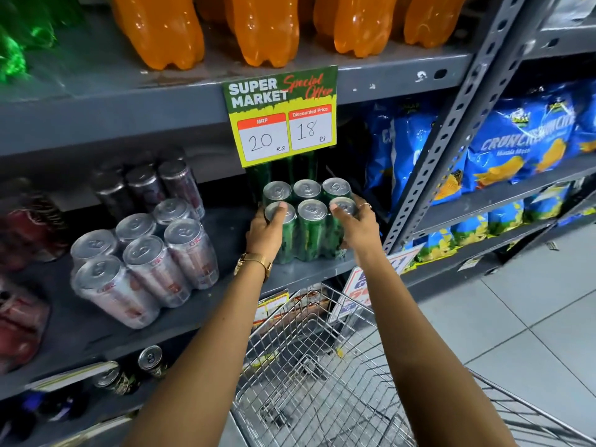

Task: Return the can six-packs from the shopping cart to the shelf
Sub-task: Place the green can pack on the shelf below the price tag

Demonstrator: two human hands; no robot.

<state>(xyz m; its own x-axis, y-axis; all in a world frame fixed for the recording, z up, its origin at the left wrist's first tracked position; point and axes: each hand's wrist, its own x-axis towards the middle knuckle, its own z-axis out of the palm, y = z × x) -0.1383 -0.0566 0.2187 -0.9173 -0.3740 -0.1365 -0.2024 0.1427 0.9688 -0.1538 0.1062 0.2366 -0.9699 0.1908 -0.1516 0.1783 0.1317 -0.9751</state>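
Green aluminium cans, six of them shrink-wrapped into one six-pack (309, 221), stand upright on the front edge of the grey metal shelf (290, 272), just below the yellow-and-green price card (283, 114) at twelve o'clock. We clamp the pack from both flanks: our left hand (266, 235) at nine o'clock of it, thumb on a near can's lid, and our right hand (356, 227) at three o'clock, thumb likewise on top and fingers wrapped round the far side. The two hands are held apart by the width of the pack.

We judge the load heavy for its bulk if the cans are full, rigid can by can, but only loosely bound; the film looks slick, so a squeeze low on the two sides, with thumbs over the lids, seems the safest hold. A drop would probably dent the cans.

More dark green cans stand behind the pack, their number hidden by the card. At nine o'clock a silver-and-red wrapped six-pack (145, 262) stands apart on the same shelf, with three dark cans (145, 185) visible beyond it. At six o'clock the wire shopping cart (316, 366) shows no packs in the part we can see. Four orange plastic bottles (258, 30) are clear on the shelf above, and blue crisp bags (516, 140) fill the bay at two o'clock.
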